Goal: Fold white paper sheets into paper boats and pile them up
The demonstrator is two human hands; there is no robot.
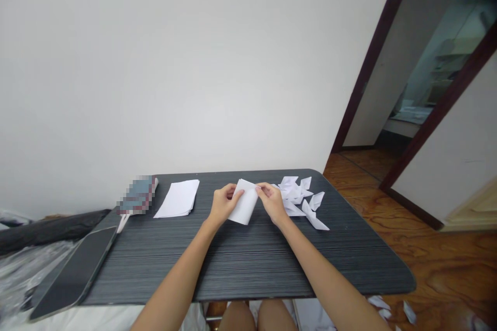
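Between my two hands is a folded sheet of white paper (pixel 244 208), held up over the middle of the dark table. My left hand (pixel 225 202) pinches its left edge, thumb on the near face. With thumb and fingertips, my right hand (pixel 270 199) grips the upper right corner. Just beyond the right hand lies a loose pile of folded white paper pieces (pixel 293 194), partly hidden by that hand. To the left, a stack of flat white paper sheets (pixel 177 198) rests on the table.
A dark tablet-like slab (pixel 77 269) lies at the table's left edge, near a blurred-out object (pixel 136 195) with a white strap. The black wood-grain table (pixel 248 269) stands against a white wall. Paper scraps (pixel 409 312) lie on the wooden floor at right, near a doorway.
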